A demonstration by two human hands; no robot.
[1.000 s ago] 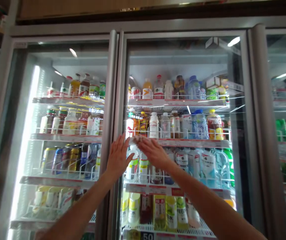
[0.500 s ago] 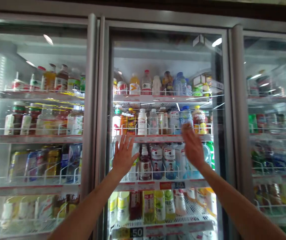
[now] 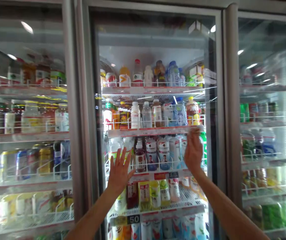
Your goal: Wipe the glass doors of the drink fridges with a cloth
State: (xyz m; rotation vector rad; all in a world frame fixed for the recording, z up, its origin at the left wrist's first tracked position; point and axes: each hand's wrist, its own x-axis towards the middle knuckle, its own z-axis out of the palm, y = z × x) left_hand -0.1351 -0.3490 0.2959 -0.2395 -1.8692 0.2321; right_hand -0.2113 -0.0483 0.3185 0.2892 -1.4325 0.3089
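My left hand (image 3: 119, 171) is raised before the middle glass door, palm forward and fingers spread, with nothing in it. Closest to it in view is a dark bottle with a white cap (image 3: 139, 156) behind the glass. My right hand (image 3: 193, 151) is also raised, turned edge-on with its fingers stretched upward and a little blurred; I see nothing held. It overlaps the shelf edge beside the light-blue bottles (image 3: 175, 151). Whether either hand touches the glass, I cannot tell. The middle door's metal frame (image 3: 85, 100) appears closed.
Wire-fronted shelves (image 3: 148, 131) carry rows of bottled drinks. The left cooler door (image 3: 27, 140) shows bottles and cans (image 3: 46, 160). Behind the right door (image 3: 265, 143) stand more drinks, and a metal post (image 3: 231, 100) separates it from the middle one.
The view has shifted closer to the cooler and downward. My left hand sits lower and slightly left in view, still spread. My right hand has turned more upright and edge-on.
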